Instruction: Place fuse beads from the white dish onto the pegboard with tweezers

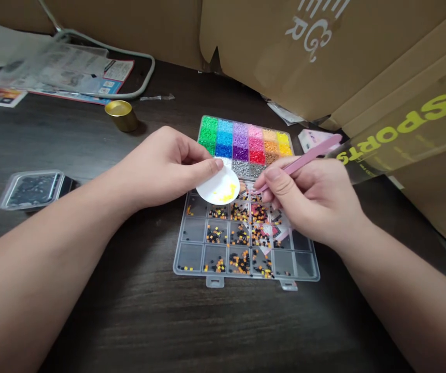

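My left hand [172,171] pinches a small white round dish [209,189] by its edge, thumb on top. Yellow beads [226,193] lie on the dish toward its right side. Pink tweezers [304,160] are gripped in my right hand [308,191], their tips pointing down-left near the dish. Beneath both hands lies an open clear plastic bead box [195,254]. Its far half holds beads sorted by colour, such as green beads [208,132]. Black, orange and yellow beads [240,259] are scattered through the near compartments. My right fingers partly hide some compartments.
A clear container of black beads [34,189] stands at the left. Behind it are a gold tin [121,115] and papers [117,72] under a grey cable loop. Cardboard [254,52] walls the back and right, with a clear plastic sheet marked SPORTS [401,129].
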`<state>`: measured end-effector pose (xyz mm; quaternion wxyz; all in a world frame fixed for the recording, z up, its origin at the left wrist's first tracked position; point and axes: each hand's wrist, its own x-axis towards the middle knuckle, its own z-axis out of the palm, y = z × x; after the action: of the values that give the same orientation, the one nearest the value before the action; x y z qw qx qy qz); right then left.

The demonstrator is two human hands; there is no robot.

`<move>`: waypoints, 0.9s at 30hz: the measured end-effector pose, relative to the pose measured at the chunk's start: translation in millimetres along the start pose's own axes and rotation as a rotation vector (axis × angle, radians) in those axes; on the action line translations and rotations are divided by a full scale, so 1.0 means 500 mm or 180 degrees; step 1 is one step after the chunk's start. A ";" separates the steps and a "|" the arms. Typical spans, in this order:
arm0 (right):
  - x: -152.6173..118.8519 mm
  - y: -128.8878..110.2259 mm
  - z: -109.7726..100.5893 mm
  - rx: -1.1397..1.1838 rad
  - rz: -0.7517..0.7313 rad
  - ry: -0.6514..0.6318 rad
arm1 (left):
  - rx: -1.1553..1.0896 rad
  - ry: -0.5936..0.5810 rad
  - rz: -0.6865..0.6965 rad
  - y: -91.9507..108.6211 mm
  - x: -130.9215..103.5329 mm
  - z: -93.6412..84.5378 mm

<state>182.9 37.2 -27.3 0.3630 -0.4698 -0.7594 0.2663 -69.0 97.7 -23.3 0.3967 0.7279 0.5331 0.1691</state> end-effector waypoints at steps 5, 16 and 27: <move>0.003 0.015 -0.015 -0.0380 0.0131 -0.0432 | -0.0026 0.0047 0.0042 0.005 -0.002 -0.001; -0.001 0.007 -0.010 -0.0495 0.0074 -0.0566 | -0.0066 -0.0019 0.0065 0.001 -0.003 -0.001; 0.003 0.002 -0.002 -0.0406 0.0026 -0.0509 | -0.0151 -0.0036 0.0096 0.001 -0.005 -0.004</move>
<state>183.7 38.9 -26.9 0.2696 -0.4723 -0.7994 0.2555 -71.3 96.1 -21.2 0.4143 0.7272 0.5157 0.1836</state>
